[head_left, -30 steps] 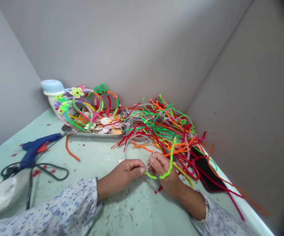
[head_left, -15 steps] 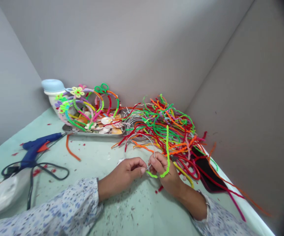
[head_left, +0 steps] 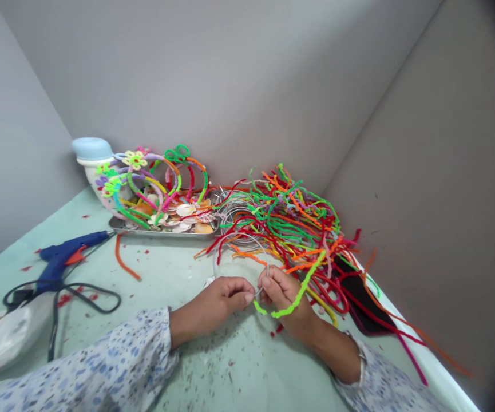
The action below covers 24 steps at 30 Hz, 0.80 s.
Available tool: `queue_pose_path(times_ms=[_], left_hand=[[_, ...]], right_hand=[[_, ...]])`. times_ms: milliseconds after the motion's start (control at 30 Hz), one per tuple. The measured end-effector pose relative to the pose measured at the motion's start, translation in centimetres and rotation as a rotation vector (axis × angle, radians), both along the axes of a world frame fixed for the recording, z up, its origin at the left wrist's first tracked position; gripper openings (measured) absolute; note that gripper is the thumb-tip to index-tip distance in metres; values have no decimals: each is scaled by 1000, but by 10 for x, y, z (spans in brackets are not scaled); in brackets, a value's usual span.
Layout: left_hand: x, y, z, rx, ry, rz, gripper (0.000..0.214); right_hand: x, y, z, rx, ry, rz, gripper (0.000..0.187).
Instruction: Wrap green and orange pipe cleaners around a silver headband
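Note:
My left hand (head_left: 217,304) is closed in a pinch at the end of a lime-green pipe cleaner (head_left: 302,290), where it meets a thin grey wire hoop (head_left: 267,254). Opposite it, my right hand (head_left: 289,297) pinches the hoop's side between thumb and fingers. The hoop stands up above both hands. From the left fingertips the pipe cleaner sags under the right fingers, then curves up to the right across the back of that hand. How its end sits on the wire is hidden by my fingertips.
A pile of coloured pipe cleaners (head_left: 292,214) and several wire hoops (head_left: 234,214) lie behind my hands. Back left are a metal tray (head_left: 165,234) of shells, decorated headbands (head_left: 161,157) and a blue-topped white container (head_left: 92,150). A blue glue gun (head_left: 56,260) with its cord lies left, a dark phone (head_left: 365,303) right.
The free end of the lime-green pipe cleaner has swung down to the right, from nearly upright to slanting. The wire hoop has shifted slightly left at its top. Both hands stay nearly in place.

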<state>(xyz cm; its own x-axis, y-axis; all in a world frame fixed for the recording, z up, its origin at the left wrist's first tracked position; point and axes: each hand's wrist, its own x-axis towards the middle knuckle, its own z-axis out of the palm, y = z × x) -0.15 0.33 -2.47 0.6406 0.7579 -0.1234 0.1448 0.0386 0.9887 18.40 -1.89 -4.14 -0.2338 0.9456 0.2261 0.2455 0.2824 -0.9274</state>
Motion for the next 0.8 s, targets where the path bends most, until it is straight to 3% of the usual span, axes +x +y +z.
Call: queue_pose_path(times_ms=[200, 500, 800], left_hand=[[-3, 1, -3, 4, 12, -59, 24], [1, -1, -3, -50, -94, 2, 27], [2, 1, -6, -82, -105, 3, 24]], right_hand=[[0, 0, 1, 6, -16, -1, 32], [-3, 1, 0, -81, 151, -3, 33], [-1, 0, -2, -60, 117, -3, 33]])
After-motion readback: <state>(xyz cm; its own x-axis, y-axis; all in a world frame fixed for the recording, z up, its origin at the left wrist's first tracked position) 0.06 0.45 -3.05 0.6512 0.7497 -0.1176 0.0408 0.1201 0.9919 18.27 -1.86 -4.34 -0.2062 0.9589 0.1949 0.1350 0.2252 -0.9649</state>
